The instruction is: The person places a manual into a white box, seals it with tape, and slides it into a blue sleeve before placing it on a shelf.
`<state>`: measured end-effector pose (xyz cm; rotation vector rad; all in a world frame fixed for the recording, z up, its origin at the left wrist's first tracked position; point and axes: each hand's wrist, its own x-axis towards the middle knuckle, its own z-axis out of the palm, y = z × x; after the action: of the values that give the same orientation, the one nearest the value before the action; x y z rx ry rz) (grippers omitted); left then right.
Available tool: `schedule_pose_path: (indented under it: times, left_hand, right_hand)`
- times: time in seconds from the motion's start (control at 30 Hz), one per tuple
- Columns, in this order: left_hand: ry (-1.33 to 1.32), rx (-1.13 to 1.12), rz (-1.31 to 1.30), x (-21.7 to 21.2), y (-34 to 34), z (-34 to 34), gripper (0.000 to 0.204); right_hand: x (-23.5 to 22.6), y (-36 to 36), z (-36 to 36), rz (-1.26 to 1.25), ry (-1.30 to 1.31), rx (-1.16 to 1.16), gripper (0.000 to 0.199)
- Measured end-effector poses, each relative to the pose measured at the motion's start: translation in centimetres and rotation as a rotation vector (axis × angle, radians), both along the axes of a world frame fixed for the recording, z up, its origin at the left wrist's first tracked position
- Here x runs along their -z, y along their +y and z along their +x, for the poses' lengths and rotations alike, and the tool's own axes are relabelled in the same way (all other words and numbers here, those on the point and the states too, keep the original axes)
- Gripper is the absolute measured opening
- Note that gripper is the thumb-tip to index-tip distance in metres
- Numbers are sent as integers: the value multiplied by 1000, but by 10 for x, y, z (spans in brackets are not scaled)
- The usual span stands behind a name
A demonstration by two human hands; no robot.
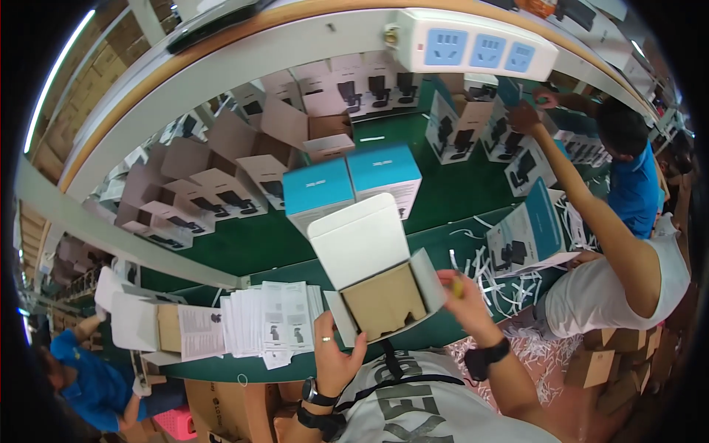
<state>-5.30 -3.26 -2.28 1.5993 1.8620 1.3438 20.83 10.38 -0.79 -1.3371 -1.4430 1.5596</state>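
Observation:
In front of my body an opened carton faces up, its white lid raised away from me and its side flaps spread. A brown cardboard insert with a notched near edge fills its inside. My left hand is closed on the carton's near left corner, thumb along the near edge. Beside the right flap is my right hand, its fingers closed around a small yellow object whose kind I cannot make out. Its fingertips are close to that flap; whether they touch it is unclear.
Two blue-topped cartons stand just beyond. Printed leaflets lie in a spread stack at left. Open cartons line the back left. White paper strips litter the right. Co-workers flank me; one's arm reaches over the table. A power strip hangs above.

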Motion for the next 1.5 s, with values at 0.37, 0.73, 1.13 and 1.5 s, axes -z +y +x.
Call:
schedule_pose_path:
  times: [0.37, 0.73, 1.13, 1.5]
  left_hand:
    - [821, 327, -97, -13, 44, 33, 91]
    - [829, 337, -104, -11, 43, 31, 83]
    - [818, 345, -95, -10, 43, 33, 80]
    - [603, 350, -61, -9, 25, 22, 71]
  right_hand:
    - [-6, 13, -28, 744, -337, -125, 26]
    - [-12, 37, -37, 870, -540, -63, 12]
    - [-8, 1, -31, 695, -292, -146, 22]
    - [11, -42, 100, 427, -896, -574, 21]
